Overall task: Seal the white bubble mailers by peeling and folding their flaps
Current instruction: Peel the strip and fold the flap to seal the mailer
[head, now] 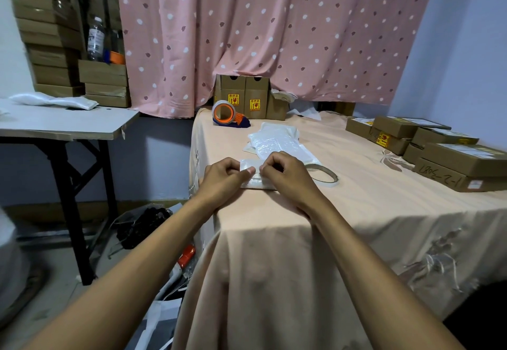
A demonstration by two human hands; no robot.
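Head view: two hands are working on one white bubble mailer at centre frame.

Left hand and right hand, fingers curled, are pinching its flap, probably peeling the strip; the mailer stack is waiting just above on the peach cloth.

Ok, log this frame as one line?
mailer: flat on table | left hand: pinches it | right hand: pinches it | mailer pile: behind, untouched
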